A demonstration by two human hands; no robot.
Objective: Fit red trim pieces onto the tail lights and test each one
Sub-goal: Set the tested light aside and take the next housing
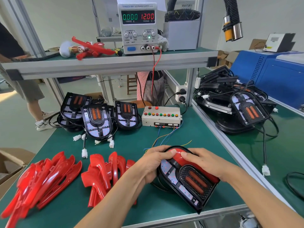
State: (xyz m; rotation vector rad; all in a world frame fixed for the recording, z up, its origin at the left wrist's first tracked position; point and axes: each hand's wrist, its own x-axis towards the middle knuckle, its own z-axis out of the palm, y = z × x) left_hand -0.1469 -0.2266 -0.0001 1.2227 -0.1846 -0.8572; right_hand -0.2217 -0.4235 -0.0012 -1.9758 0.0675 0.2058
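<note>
Nearest the camera, a black D-shaped tail light with a white LED board and two orange bars (189,180) lies tilted on the green matted surface (128,145), close to its front edge. A glossy red curved trim piece (178,157) sits over the rounded far end of this tail light and runs down its right side. The left hand (153,163) grips the tail light's left edge, fingers curled over the top, thumb pressing on the red trim. The right hand (202,159) lies over the right side, fingers curled onto the trim, the thumb tip pressing it next to the left thumb.

Left of the hands, two loose heaps of matching red trim pieces (49,175) rest on the surface, beside an open cardboard box (9,163) at the left edge.

Further back stand three more black tail lights (98,120) with white plug connectors trailing forward. To their right sits a beige test box with coloured push buttons (162,116); thin coloured wires run from it towards the held unit.

On the neighbouring surface to the right lies a pile of black tail lights (238,106).

On the upper shelf a DC power supply (138,28) reads 0.000 and 12.00.
</note>
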